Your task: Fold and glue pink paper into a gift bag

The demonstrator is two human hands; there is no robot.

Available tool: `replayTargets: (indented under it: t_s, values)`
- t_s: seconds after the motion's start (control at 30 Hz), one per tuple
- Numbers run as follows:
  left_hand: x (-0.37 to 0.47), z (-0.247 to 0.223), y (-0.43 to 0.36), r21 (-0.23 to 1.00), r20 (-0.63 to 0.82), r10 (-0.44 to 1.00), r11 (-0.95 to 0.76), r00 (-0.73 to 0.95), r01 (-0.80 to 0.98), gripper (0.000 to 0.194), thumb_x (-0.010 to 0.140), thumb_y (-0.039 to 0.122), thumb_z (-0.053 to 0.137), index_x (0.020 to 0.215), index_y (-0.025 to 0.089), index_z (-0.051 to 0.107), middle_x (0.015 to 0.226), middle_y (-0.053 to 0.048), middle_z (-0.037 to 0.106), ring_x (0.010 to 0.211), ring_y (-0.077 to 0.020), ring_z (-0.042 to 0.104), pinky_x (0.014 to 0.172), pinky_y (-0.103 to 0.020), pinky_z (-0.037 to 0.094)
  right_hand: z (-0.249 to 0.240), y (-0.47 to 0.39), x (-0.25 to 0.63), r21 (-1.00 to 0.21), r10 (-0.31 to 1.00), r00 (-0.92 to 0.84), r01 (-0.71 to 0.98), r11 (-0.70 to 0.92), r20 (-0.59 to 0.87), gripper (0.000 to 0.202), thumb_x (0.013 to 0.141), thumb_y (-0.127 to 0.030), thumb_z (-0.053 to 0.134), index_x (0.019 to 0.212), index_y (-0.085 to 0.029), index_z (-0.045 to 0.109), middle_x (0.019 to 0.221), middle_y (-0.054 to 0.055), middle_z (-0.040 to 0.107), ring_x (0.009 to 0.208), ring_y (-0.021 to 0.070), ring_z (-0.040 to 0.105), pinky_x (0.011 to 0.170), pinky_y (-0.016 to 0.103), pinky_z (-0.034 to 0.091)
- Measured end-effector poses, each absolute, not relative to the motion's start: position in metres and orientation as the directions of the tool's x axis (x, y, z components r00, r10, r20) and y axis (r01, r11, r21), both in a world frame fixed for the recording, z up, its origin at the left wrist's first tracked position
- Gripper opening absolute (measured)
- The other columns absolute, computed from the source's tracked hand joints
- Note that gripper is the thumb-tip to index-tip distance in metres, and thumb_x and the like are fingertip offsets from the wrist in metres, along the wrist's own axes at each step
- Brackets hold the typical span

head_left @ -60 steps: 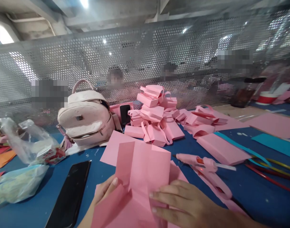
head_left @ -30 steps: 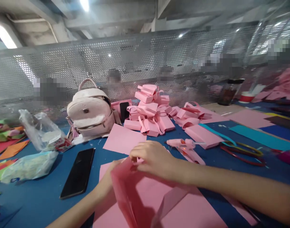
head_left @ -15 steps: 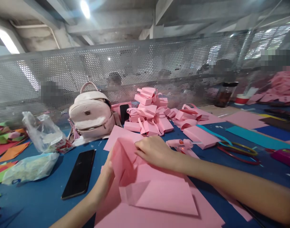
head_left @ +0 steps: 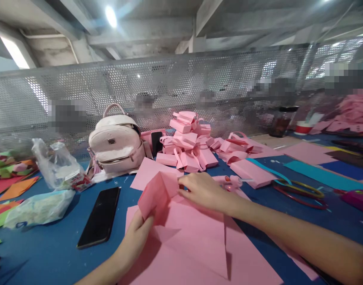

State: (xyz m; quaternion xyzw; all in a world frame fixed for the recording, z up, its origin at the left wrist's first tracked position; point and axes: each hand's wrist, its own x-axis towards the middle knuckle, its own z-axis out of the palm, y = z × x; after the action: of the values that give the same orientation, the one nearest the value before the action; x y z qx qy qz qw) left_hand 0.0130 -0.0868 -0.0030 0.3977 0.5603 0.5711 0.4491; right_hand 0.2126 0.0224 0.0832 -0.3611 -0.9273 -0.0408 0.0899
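Note:
A partly folded sheet of pink paper (head_left: pixel 196 229) stands up in creased panels in front of me, over flat pink sheets (head_left: pixel 247 265). My left hand (head_left: pixel 140 229) pinches its near left flap, thumb inside and fingers behind. At the far edge my right hand (head_left: pixel 201 192) grips the paper between thumb and curled fingers. A pink glue gun (head_left: pixel 229 182) lies just behind my right hand, partly hidden by it. Behind both hands is a heap of folded pink paper bags (head_left: pixel 187 142) with strip handles.
A black phone (head_left: pixel 100 217) lies on the blue table (head_left: pixel 62 253) at left, near plastic bags (head_left: pixel 39 208). A pale backpack (head_left: pixel 116 142) stands behind it. Rings of tape (head_left: pixel 300 190) and a blue strip (head_left: pixel 315 172) lie right. A perforated metal screen (head_left: pixel 169 75) closes the back.
My left hand has shifted slightly right and now grips the flap with its thumb showing. The left flap has tilted, and the front panel has swung. My right hand has moved slightly right.

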Motion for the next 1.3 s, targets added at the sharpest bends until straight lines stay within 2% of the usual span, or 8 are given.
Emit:
replayTargets:
  t_s: [0.13, 0.33, 0.53, 0.73, 0.93, 1.07, 1.17, 1.3]
  values:
    - [0.004, -0.008, -0.079, 0.995, 0.001, 0.966, 0.025, -0.259, 0.095, 0.04, 0.076, 0.046, 0.067, 0.102, 0.016, 0.071, 0.11, -0.011, 0.073, 0.121, -0.0354, 0.058, 0.104, -0.044, 0.043, 0.083, 0.032, 0.217, -0.041, 0.648, -0.74, 0.653, 0.757, 0.177, 0.015, 0.086, -0.03, 0.066, 0.079, -0.017, 0.07, 0.086, 0.007, 0.076, 0.08, 0.0225, 0.069, 0.056, 0.028, 0.026]
    - [-0.003, -0.008, -0.072, 0.991, 0.057, 0.972, -0.026, -0.227, 0.135, 0.04, 0.083, 0.047, 0.061, 0.104, 0.014, 0.071, 0.111, -0.01, 0.073, 0.11, -0.0319, 0.062, 0.097, -0.04, 0.046, 0.083, 0.042, 0.222, -0.145, 0.646, -0.74, 0.63, 0.763, 0.188, 0.023, 0.086, -0.041, 0.068, 0.081, -0.018, 0.071, 0.088, 0.007, 0.076, 0.083, 0.0234, 0.068, 0.06, 0.027, 0.03]
    - [-0.002, -0.007, -0.073, 0.993, 0.037, 0.973, -0.009, -0.229, 0.119, 0.04, 0.081, 0.048, 0.062, 0.103, 0.016, 0.072, 0.11, -0.008, 0.074, 0.111, -0.0316, 0.062, 0.098, -0.039, 0.046, 0.091, 0.037, 0.219, -0.268, 0.609, -0.776, 0.559, 0.785, 0.165, 0.023, 0.09, -0.035, 0.065, 0.076, -0.02, 0.074, 0.078, 0.001, 0.073, 0.074, 0.0166, 0.065, 0.061, 0.025, 0.033]
    - [-0.003, -0.008, -0.073, 0.992, 0.061, 0.976, -0.035, -0.211, 0.124, 0.034, 0.081, 0.045, 0.063, 0.096, 0.016, 0.073, 0.108, -0.008, 0.074, 0.108, -0.0307, 0.063, 0.097, -0.038, 0.047, 0.09, 0.025, 0.214, -0.44, 0.529, -0.837, 0.426, 0.79, 0.14, 0.017, 0.092, -0.028, 0.063, 0.095, -0.021, 0.079, 0.093, 0.002, 0.074, 0.085, 0.016, 0.065, 0.07, 0.024, 0.04]
    - [0.001, -0.005, -0.073, 0.992, 0.044, 0.981, -0.02, -0.188, 0.126, 0.038, 0.08, 0.047, 0.064, 0.098, 0.015, 0.073, 0.102, -0.009, 0.074, 0.105, -0.0317, 0.064, 0.093, -0.039, 0.05, 0.085, 0.019, 0.21, -0.353, 0.484, -0.867, 0.419, 0.837, 0.118, 0.026, 0.094, -0.017, 0.055, 0.106, -0.023, 0.077, 0.091, 0.004, 0.068, 0.085, 0.0177, 0.061, 0.071, 0.026, 0.039]
    - [0.004, 0.0, -0.071, 0.987, 0.087, 0.984, -0.064, -0.153, 0.148, 0.037, 0.081, 0.045, 0.067, 0.101, 0.014, 0.071, 0.107, -0.011, 0.074, 0.106, -0.0313, 0.065, 0.094, -0.039, 0.05, 0.085, 0.013, 0.206, -0.336, 0.474, -0.876, 0.421, 0.842, 0.091, 0.029, 0.096, -0.015, 0.053, 0.114, -0.022, 0.075, 0.093, 0.005, 0.065, 0.088, 0.0181, 0.06, 0.074, 0.027, 0.04]
    - [0.001, 0.002, -0.067, 0.984, 0.113, 0.979, -0.087, -0.167, 0.156, 0.037, 0.077, 0.045, 0.072, 0.097, 0.013, 0.072, 0.1, -0.012, 0.075, 0.099, -0.0319, 0.067, 0.089, -0.039, 0.052, 0.083, 0.01, 0.205, -0.353, 0.469, -0.873, 0.401, 0.846, 0.134, 0.026, 0.095, -0.016, 0.056, 0.11, -0.022, 0.077, 0.092, 0.004, 0.063, 0.087, 0.0171, 0.059, 0.075, 0.027, 0.041]
    - [-0.004, 0.009, -0.062, 0.985, 0.062, 0.996, -0.05, -0.067, 0.167, 0.038, 0.07, 0.043, 0.078, 0.093, 0.012, 0.073, 0.091, -0.011, 0.076, 0.09, -0.0304, 0.068, 0.082, -0.037, 0.054, 0.079, 0.012, 0.205, -0.315, 0.417, -0.876, 0.335, 0.888, 0.243, 0.018, 0.093, -0.018, 0.063, 0.1, -0.023, 0.078, 0.087, 0.002, 0.061, 0.082, 0.0156, 0.056, 0.068, 0.025, 0.038]
